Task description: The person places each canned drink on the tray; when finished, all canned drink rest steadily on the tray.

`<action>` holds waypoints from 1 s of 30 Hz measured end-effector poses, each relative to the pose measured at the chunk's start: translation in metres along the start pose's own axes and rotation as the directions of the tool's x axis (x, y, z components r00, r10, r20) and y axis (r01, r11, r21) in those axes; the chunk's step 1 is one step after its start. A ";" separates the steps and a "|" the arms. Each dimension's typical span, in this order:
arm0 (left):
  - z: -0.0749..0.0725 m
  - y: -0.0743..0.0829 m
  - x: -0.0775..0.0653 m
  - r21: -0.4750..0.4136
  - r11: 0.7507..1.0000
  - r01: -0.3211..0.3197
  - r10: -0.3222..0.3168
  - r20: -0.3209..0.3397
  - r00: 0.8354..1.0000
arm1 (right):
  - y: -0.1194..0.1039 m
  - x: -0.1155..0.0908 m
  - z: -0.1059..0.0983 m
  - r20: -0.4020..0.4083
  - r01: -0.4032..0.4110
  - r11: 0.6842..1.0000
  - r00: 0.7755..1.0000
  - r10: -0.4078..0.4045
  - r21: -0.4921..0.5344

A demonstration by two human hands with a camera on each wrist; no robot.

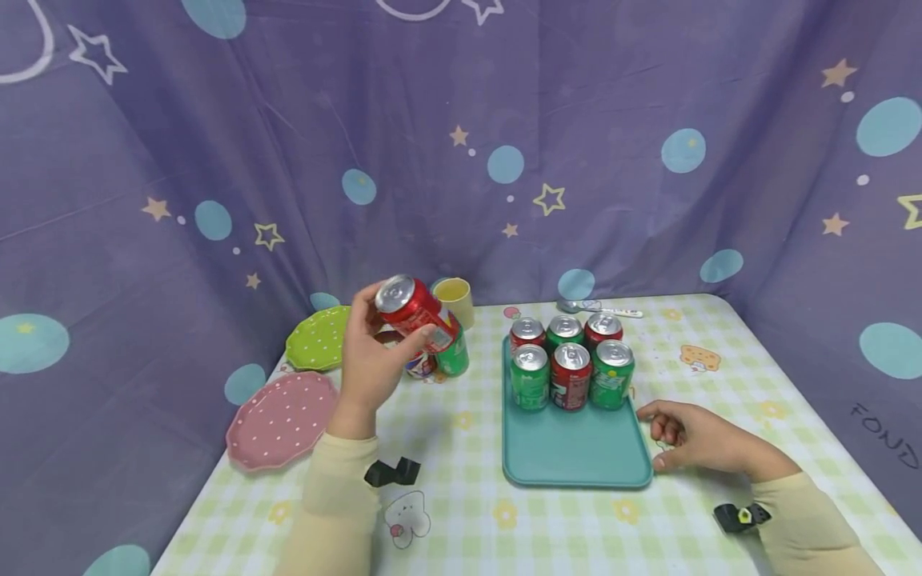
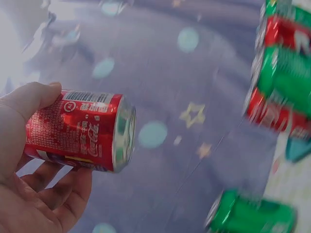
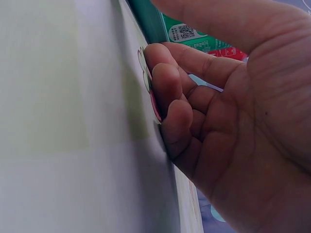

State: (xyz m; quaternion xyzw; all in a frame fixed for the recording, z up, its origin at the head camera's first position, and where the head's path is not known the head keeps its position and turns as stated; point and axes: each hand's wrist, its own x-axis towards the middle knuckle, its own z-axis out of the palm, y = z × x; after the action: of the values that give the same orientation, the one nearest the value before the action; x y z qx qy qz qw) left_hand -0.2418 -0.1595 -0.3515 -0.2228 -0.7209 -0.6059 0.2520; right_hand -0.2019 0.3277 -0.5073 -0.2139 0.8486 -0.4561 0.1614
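Observation:
My left hand (image 1: 374, 360) grips a red Coca-Cola can (image 1: 414, 312), tilted and raised above the table's left side. In the left wrist view, thumb and fingers wrap the Coca-Cola can (image 2: 82, 128) near one end. A teal tray (image 1: 576, 448) lies in the middle, its far half bearing red and green soda cans (image 1: 571, 376) in two rows, all upright. Beside the tray's right edge, my right hand (image 1: 702, 436) rests low on the table, fingers loosely bent and holding nothing. Its thumb and index fingertips are at the tray's rim; whether they press on it, I cannot tell.
Behind the raised can stand a green can (image 1: 454, 358), another can (image 1: 421, 366) partly hidden, and a yellow cup (image 1: 455, 300). A pink dotted plate (image 1: 281, 420) and a green dotted plate (image 1: 317, 340) lie at the left edge. A spoon (image 1: 601, 310) lies at the back.

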 end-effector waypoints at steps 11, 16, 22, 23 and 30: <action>0.085 -0.004 -0.036 -0.014 0.994 0.107 -0.099 0.289 0.952 | 0.005 0.001 0.001 0.000 0.006 1.000 1.000 -0.006 0.010; 0.118 -0.007 -0.055 0.004 0.988 0.156 -0.146 0.392 0.908 | 0.005 0.001 0.000 -0.002 0.014 1.000 1.000 -0.014 -0.003; 0.150 -0.014 -0.077 0.073 0.990 0.124 -0.144 0.460 0.876 | 0.002 0.001 0.001 -0.009 0.011 1.000 1.000 -0.011 -0.023; 0.156 -0.016 -0.080 0.101 0.990 0.100 -0.136 0.466 0.874 | 0.001 0.001 0.001 -0.010 0.009 1.000 1.000 -0.009 -0.026; 0.189 -0.024 -0.093 0.200 0.980 0.008 -0.112 0.513 0.851 | -0.001 0.001 0.001 -0.016 -0.002 0.999 1.000 0.002 -0.042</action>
State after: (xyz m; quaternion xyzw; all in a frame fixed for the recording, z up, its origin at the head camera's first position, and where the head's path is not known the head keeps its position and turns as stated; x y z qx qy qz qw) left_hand -0.2024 0.0210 -0.4548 -0.3306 -0.8234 -0.4587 0.0481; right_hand -0.2024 0.3263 -0.5071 -0.2128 0.8594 -0.4399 0.1506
